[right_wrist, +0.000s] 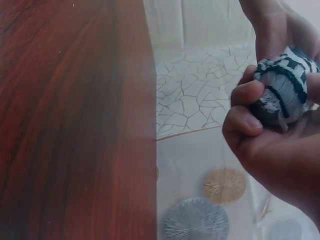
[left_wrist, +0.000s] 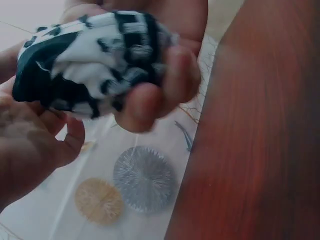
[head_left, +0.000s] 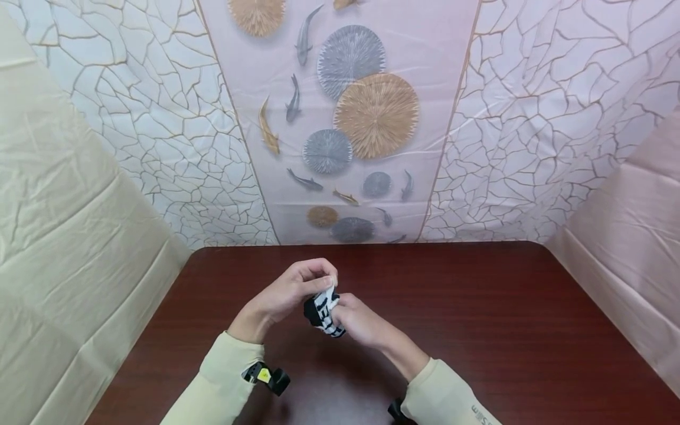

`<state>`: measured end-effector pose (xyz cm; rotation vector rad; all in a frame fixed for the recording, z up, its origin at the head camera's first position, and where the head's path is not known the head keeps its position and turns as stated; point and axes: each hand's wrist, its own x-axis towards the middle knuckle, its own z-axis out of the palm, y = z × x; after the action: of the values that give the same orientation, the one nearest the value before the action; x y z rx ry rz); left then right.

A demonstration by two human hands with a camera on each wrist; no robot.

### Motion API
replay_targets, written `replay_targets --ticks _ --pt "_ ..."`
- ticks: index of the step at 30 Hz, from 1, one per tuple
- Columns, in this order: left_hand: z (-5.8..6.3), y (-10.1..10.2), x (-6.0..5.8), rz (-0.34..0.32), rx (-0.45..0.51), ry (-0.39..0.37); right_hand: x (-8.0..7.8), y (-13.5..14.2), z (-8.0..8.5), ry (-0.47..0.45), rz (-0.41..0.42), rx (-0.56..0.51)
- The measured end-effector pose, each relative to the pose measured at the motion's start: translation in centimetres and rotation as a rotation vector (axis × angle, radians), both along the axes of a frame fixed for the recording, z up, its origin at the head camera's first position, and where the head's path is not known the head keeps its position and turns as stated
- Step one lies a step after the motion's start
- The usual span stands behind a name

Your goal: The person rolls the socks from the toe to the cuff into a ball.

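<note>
A small rolled-up black-and-white sock [head_left: 321, 310] is held between both hands above the table. My left hand [head_left: 297, 289] pinches a white edge at its top with thumb and fingers. From the right, my right hand [head_left: 363, 321] grips the bundle. In the left wrist view the patterned sock [left_wrist: 95, 65] spans the two hands, and curled fingers of the right hand [left_wrist: 175, 75] wrap one end. Loose threads on one end of the sock [right_wrist: 280, 95] show in the right wrist view, where the right hand [right_wrist: 270, 145] curls round it.
Underneath lies a dark red-brown wooden table [head_left: 478, 319]. A patterned cloth [head_left: 350, 177] with fish and round motifs hangs behind its far edge. Pale fabric [head_left: 69, 248] hangs along the left side and pink fabric [head_left: 632, 236] along the right.
</note>
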<state>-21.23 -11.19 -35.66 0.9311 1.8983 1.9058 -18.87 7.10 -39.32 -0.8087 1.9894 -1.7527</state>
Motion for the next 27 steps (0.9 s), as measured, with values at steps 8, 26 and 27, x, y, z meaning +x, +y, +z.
replay_targets --ticks 8,26,27 --pt "0.3 0.7 -0.4 0.060 -0.154 -0.039 0.8 -0.4 0.6 0.285 -0.115 0.344" --pt "-1.4 -1.0 -1.1 0.161 -0.053 -0.163 0.5 -0.4 -1.4 0.414 -0.481 0.131" --pt "-1.5 -1.2 -1.1 0.169 -0.054 -0.159 0.5 -0.3 -1.5 0.418 -0.501 0.111"
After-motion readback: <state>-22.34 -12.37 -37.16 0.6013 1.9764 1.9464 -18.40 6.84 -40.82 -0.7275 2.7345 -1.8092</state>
